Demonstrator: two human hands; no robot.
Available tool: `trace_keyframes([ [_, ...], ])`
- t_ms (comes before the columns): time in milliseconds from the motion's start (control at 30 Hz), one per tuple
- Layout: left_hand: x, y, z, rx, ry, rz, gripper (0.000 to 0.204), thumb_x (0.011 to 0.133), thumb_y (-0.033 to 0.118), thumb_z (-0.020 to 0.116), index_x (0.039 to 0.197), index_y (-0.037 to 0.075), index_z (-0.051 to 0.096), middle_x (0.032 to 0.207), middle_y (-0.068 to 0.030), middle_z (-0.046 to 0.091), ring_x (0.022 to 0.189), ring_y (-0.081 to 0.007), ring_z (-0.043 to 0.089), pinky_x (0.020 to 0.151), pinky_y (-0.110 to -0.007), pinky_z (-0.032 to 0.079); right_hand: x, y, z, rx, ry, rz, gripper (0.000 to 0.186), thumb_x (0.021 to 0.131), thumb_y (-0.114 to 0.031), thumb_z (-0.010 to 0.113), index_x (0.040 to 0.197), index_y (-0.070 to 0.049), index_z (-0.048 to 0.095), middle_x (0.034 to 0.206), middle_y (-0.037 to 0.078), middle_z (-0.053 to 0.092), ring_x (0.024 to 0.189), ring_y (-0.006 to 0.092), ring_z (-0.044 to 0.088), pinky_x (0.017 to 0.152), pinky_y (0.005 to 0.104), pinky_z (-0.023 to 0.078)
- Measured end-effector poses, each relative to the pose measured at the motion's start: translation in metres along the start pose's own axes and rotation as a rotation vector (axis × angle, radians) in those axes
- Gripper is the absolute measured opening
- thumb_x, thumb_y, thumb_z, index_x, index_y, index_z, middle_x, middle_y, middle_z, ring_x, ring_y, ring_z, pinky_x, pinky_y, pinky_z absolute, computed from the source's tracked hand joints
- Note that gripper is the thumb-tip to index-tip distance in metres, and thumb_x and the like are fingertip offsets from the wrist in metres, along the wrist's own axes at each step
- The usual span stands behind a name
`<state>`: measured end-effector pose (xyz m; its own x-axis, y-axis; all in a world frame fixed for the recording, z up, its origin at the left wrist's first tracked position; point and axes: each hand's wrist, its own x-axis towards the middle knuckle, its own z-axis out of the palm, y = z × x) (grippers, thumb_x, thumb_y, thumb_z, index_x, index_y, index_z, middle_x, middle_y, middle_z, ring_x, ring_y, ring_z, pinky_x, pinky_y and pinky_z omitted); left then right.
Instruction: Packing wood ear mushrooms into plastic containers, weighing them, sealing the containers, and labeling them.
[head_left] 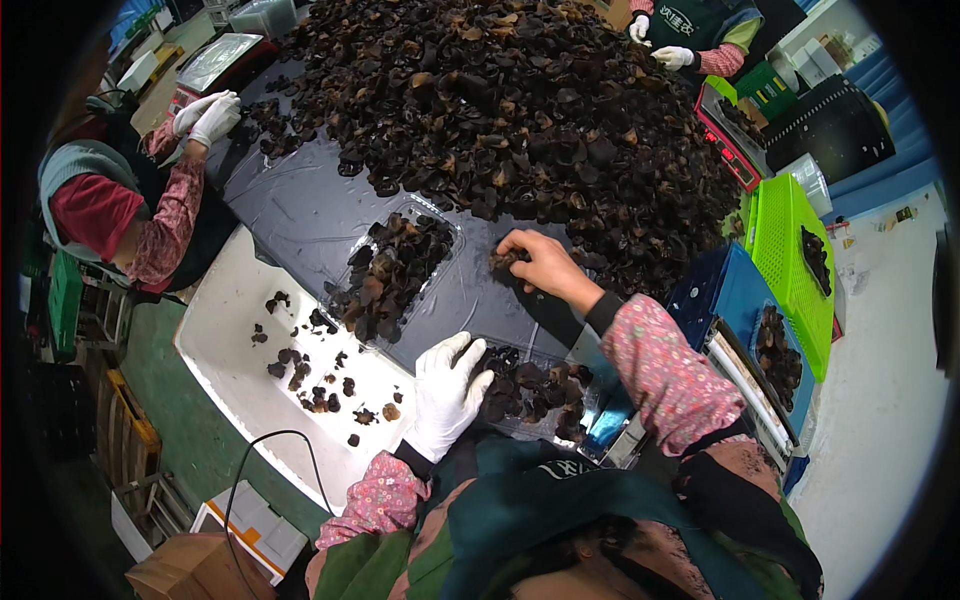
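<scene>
Head view: two clear trays [400,275] of dark mushrooms; right hand [540,262] pinched mushrooms [505,260], gloved left hand [445,395] rested spread on near tray [530,390].

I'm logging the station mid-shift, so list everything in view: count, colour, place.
dried mushroom heap: one, dark brown, across the black-covered table
clear trays: two, mushroom-filled, centre and near the person
white board: one, loose pieces on it, left
green crate: one, right
scales: two, top left and top right
co-workers: two, white-gloved, left and top
left hand: white glove, on the near tray
right hand: bare, fingers pinching mushrooms
</scene>
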<state>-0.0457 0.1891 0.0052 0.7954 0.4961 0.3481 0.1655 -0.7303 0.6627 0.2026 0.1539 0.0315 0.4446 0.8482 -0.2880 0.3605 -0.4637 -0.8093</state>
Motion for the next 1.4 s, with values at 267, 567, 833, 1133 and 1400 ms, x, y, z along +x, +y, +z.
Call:
trace_keyframes([
  [267, 0.022, -0.005, 0.010, -0.327, 0.192, -0.163, 0.040, 0.079, -0.003, 0.062, 0.119, 0.005, 0.057, 0.112, -0.0110, 0.054, 0.100, -0.0209, 0.056, 0.083, -0.031, 0.046, -0.051, -0.010, 0.002, 0.630, -0.267, 0.142, 0.031, 0.083, 0.003, 0.054, 0.114, 0.001, 0.055, 0.102, 0.009, 0.056, 0.085, 0.0144, 0.056, 0.061, 0.0260, 0.053],
  [567, -0.003, -0.013, -0.013, -0.745, 0.169, -0.217, 0.040, 0.083, 0.005, 0.063, 0.123, 0.004, 0.056, 0.116, -0.0106, 0.056, 0.109, -0.0214, 0.056, 0.094, -0.032, 0.044, -0.084, -0.065, 0.047, 0.612, -0.472, 0.058, 0.026, 0.085, -0.002, 0.056, 0.112, 0.000, 0.055, 0.100, 0.007, 0.058, 0.077, 0.0112, 0.055, 0.060, 0.0243, 0.049],
  [833, -0.031, -0.006, -0.027, -0.853, 0.295, -0.558, 0.031, 0.089, 0.019, 0.064, 0.114, 0.001, 0.057, 0.103, -0.0039, 0.055, 0.095, -0.0132, 0.055, 0.084, -0.027, 0.044, -0.095, -0.083, 0.089, 0.636, -0.428, 0.011, 0.041, 0.082, 0.001, 0.056, 0.120, 0.002, 0.040, 0.094, 0.010, 0.057, 0.075, 0.0132, 0.055, 0.061, 0.0266, 0.052],
  [1133, -0.091, -0.059, -0.048, -1.029, 0.582, -1.017, 0.047, 0.085, 0.051, 0.063, 0.101, 0.007, 0.064, 0.080, 0.0028, 0.056, 0.067, -0.0062, 0.049, 0.057, -0.022, 0.042, -0.102, -0.078, 0.107, 0.699, -0.529, 0.158, 0.038, 0.080, 0.005, 0.055, 0.117, 0.000, 0.047, 0.096, 0.018, 0.064, 0.070, 0.0160, 0.060, 0.052, 0.0286, 0.054],
  [1400, -0.161, -0.085, -0.028, -1.534, 0.882, -1.001, 0.013, 0.087, 0.014, 0.064, 0.094, 0.003, 0.061, 0.081, -0.0071, 0.062, 0.071, -0.0146, 0.061, 0.059, -0.026, 0.051, -0.139, -0.057, 0.055, 0.932, -0.431, 0.325, 0.021, 0.091, -0.018, 0.058, 0.107, -0.005, 0.057, 0.089, 0.011, 0.066, 0.065, 0.0175, 0.061, 0.045, 0.0275, 0.047],
])
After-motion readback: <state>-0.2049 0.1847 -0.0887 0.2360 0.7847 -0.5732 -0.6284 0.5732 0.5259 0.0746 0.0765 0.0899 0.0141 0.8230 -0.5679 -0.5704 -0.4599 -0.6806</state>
